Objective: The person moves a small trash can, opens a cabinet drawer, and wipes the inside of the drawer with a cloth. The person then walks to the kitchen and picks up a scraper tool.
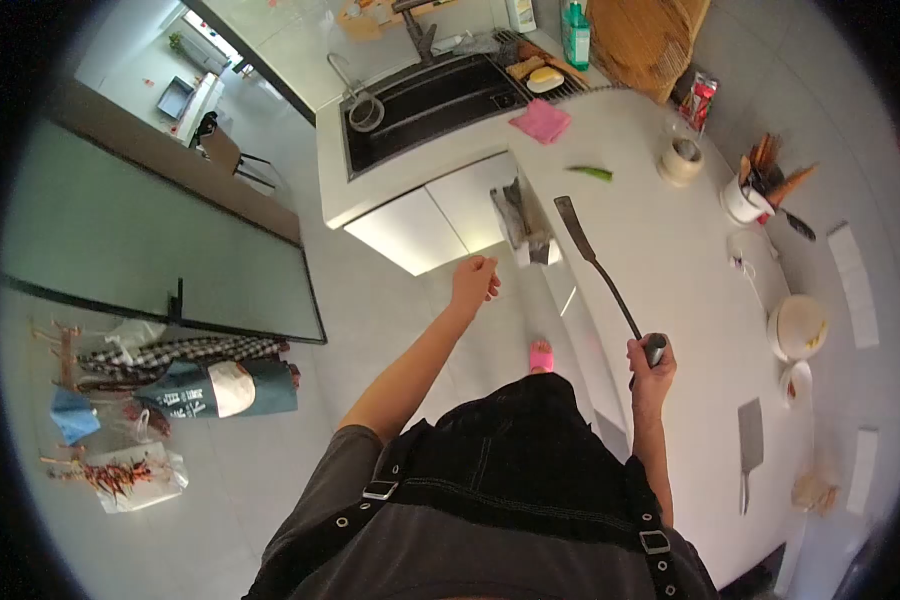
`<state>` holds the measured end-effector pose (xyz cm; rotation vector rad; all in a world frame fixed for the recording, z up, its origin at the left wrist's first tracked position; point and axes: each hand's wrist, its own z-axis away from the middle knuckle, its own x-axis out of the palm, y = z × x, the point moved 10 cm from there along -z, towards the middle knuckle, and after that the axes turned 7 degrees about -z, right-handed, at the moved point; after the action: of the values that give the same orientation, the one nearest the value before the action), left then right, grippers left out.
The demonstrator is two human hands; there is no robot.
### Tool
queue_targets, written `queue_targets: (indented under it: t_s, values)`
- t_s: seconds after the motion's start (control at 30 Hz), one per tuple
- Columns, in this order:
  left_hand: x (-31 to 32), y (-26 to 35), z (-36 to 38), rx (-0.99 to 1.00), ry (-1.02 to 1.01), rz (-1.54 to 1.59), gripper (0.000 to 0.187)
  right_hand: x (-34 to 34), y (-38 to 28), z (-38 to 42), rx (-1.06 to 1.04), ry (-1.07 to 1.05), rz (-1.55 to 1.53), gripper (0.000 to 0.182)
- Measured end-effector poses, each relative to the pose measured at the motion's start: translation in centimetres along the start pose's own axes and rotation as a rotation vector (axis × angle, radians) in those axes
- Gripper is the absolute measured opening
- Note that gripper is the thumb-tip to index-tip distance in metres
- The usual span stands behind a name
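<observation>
My right hand (652, 372) is closed round the dark handle of a long metal spatula (610, 278), held over the edge of the white counter (660, 240). The spatula's flat blade points away from me, toward a green chili or leaf (592, 173) lying on the counter. My left hand (477, 284) hangs over the floor in front of the cabinets, its fingers curled in, with nothing visible in them. A cleaver (751, 450) lies on the counter to the right of my right hand.
Ahead are a black sink (420, 115) with a strainer (366, 113), and a pink cloth (541, 121). Along the wall stand a jar (680, 162), a utensil holder (746, 203) and bowls (796, 328). A glass door (160, 220) and hanging aprons (220, 390) are left.
</observation>
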<state>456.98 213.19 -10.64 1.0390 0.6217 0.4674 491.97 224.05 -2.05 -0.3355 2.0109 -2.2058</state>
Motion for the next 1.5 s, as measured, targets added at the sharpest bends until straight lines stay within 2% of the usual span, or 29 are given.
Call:
queue_targets:
  t_s: [0.17, 0.3, 0.4, 0.5, 0.6, 0.7, 0.8, 0.9, 1.0, 1.03, 1.1, 1.27, 1.4, 1.47, 1.5]
  values:
    - [4.5, 2.9, -9.6, 0.016, -0.012, -0.254, 0.031, 2.6, -1.0, -8.9, 0.037, -0.036, 0.008, 0.016]
    - [6.3, 3.6, -14.1, 0.172, 0.029, -0.527, 0.025, 4.3, -1.5, -13.5, 0.062, -0.038, 0.055, 0.016]
    - [7.6, 2.7, -16.4, 0.159, -0.026, -0.518, 0.020, 4.9, -1.0, -15.2, 0.066, -0.019, 0.042, 0.015]
    - [9.4, 2.2, -17.2, -0.011, -0.263, -0.543, 0.017, 6.2, -0.5, -15.9, 0.050, -0.019, 0.035, 0.015]
    - [9.3, 5.8, -17.5, 0.600, 0.075, -0.772, 0.012, 7.2, -0.3, -16.3, 0.057, -0.017, 0.052, 0.015]
    - [9.0, 5.9, -17.8, 0.421, 0.020, -0.817, 0.009, 8.4, -0.2, -16.4, 0.055, -0.013, 0.078, 0.015]
    - [9.0, 5.0, -18.7, 0.333, -0.011, -0.869, 0.008, 9.6, -0.5, -15.8, 0.040, 0.001, 0.117, 0.016]
    - [9.0, 3.7, -19.4, 0.442, -0.019, -0.849, 0.010, 10.8, -0.6, -13.9, 0.043, 0.062, 0.131, 0.015]
    - [9.7, 1.6, -19.5, 0.654, 0.003, -0.732, 0.012, 11.6, 0.1, -11.1, 0.054, 0.137, 0.143, 0.014]
    - [9.8, 0.4, -19.5, 0.582, -0.037, -0.739, 0.012, 12.1, 0.2, -10.3, 0.090, 0.134, 0.129, 0.012]
    - [8.1, 1.6, -19.2, 0.454, -0.115, -0.770, 0.013, 13.4, -0.2, -9.0, 0.098, 0.132, 0.147, 0.013]
    - [2.9, 2.4, -18.6, 0.380, -0.090, -0.440, 0.011, 17.7, -0.5, -7.5, 0.072, 0.086, 0.157, 0.014]
    - [-4.4, -1.0, -18.4, 0.372, -0.084, -0.215, 0.010, 23.9, 0.0, -7.0, 0.048, -0.023, 0.155, 0.014]
    - [-10.6, -3.9, -16.7, 0.360, -0.080, -0.213, 0.013, 28.3, 0.2, -6.5, 0.068, -0.119, 0.152, 0.014]
    - [-14.2, -6.8, -15.8, 0.279, -0.046, -0.201, 0.013, 30.6, 0.3, -6.1, 0.077, -0.167, 0.150, 0.014]
